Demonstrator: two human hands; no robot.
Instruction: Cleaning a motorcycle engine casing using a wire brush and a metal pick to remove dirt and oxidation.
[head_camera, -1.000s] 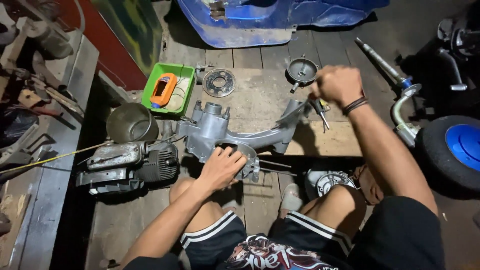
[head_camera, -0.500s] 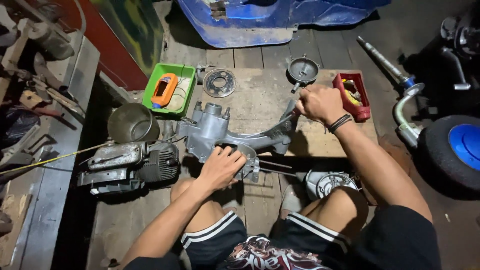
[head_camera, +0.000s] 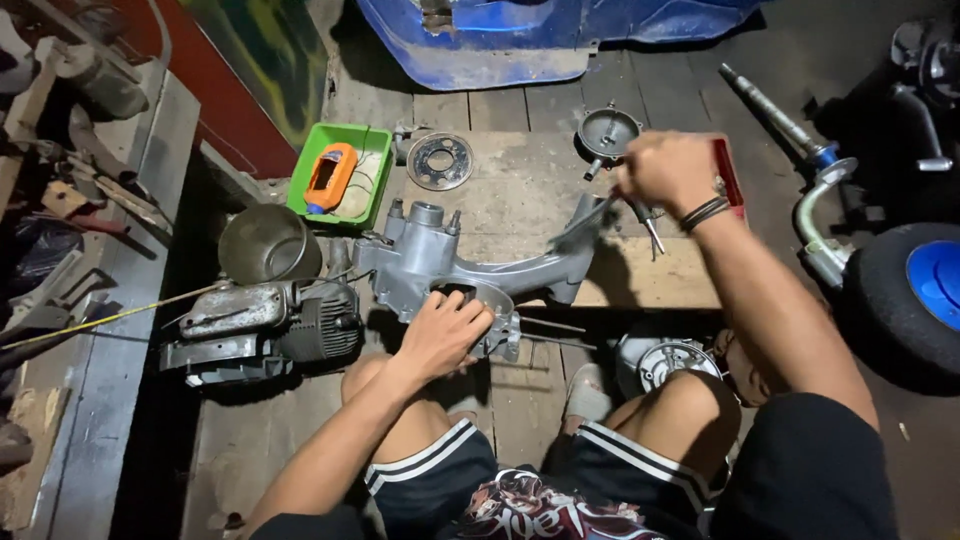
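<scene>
Right of centre in the frame, the right hand (head_camera: 668, 170) has swung back over the red tray (head_camera: 728, 175), fingers clamped on a blurred metal tool (head_camera: 585, 228). Lower down, the left hand (head_camera: 445, 330) stays pressed open-palmed on the grey engine casing (head_camera: 440, 260), so it remains steadied.

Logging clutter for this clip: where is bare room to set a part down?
Bare board lies between the perforated disc, the round cover and the grey casing. Bare planks lie beside the left arm, below the engine block. It is crowded around the right hand.

Dim workshop; worn wooden plank floor (head_camera: 520, 190); red wall panel (head_camera: 225, 100) upper left; blue vehicle body (head_camera: 520, 35) behind.
</scene>
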